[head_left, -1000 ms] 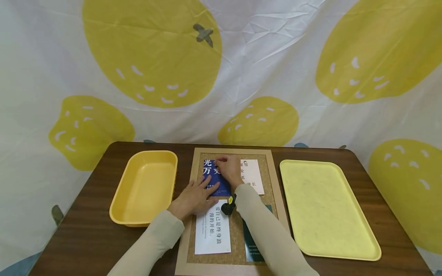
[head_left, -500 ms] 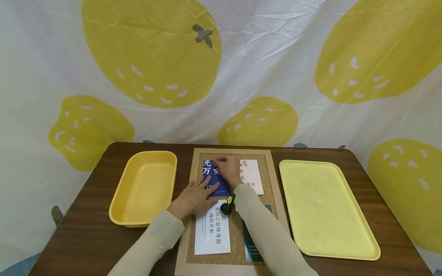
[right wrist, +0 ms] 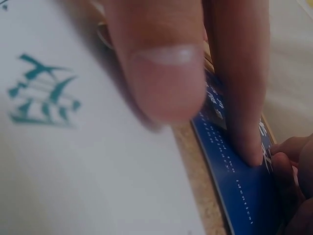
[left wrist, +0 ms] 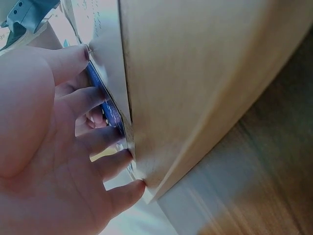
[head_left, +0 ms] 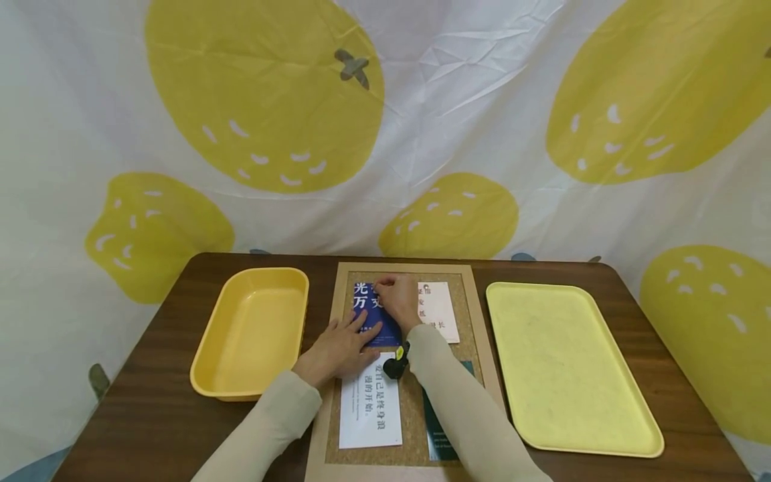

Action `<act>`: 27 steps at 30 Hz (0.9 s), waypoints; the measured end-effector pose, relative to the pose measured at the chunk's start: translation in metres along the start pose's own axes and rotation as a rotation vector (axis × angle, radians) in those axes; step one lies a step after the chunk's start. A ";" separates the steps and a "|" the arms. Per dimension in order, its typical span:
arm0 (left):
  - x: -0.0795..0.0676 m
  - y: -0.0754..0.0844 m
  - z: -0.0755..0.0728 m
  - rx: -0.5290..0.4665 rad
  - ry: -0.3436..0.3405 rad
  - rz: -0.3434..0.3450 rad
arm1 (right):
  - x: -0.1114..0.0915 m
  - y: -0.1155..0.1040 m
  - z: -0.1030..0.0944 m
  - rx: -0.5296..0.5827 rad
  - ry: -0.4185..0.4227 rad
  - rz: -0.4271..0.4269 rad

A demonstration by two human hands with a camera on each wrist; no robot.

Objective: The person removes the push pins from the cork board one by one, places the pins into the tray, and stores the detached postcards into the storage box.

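A blue card (head_left: pixel 385 329) with white characters lies on the framed cork board (head_left: pixel 415 455). My left hand (head_left: pixel 338 347) rests spread on it; its index fingertip touches the blue card in the right wrist view, while its thumb lies over the white card (head_left: pixel 370 415) below. At the blue card's top, my right hand (head_left: pixel 397 298) has its thumb and finger pinched together on what seems a small pushpin, mostly hidden by the fingertips. The left wrist view shows the left palm (left wrist: pixel 63 132) with fingers extended along the board's edge.
A pale card (head_left: pixel 440 311) with a small pin at its top lies right of the blue one. The right sleeve partly covers a dark green card (head_left: pixel 438 435). An orange-yellow basin (head_left: pixel 207 335) stands left of the board, a yellow tray (head_left: pixel 578 361) right. A lemon-print cloth hangs behind.
Both hands keep nearly the same place and pose on the board. The head view has tilted very slightly, so everything sits a little lower.
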State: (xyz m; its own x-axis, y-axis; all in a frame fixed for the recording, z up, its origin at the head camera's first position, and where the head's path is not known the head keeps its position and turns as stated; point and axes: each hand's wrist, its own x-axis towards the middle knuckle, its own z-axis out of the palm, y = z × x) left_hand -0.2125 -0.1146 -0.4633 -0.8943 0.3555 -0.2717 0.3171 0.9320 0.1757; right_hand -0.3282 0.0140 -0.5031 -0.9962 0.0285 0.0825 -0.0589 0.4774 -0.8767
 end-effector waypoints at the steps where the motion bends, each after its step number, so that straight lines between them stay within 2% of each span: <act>1: 0.000 0.000 0.000 -0.001 -0.001 -0.001 | 0.000 0.000 0.000 0.001 0.001 0.002; 18: 0.000 0.001 0.001 -0.014 0.012 0.006 | -0.002 -0.001 -0.001 0.081 -0.013 0.043; 27: 0.000 -0.001 0.001 -0.013 0.017 0.009 | -0.002 -0.005 -0.004 0.114 -0.036 0.004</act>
State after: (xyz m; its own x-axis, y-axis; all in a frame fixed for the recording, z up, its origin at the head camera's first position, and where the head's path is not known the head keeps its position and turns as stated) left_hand -0.2128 -0.1150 -0.4646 -0.8968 0.3627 -0.2535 0.3213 0.9276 0.1904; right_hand -0.3255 0.0148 -0.4972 -0.9980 -0.0026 0.0632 -0.0596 0.3742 -0.9254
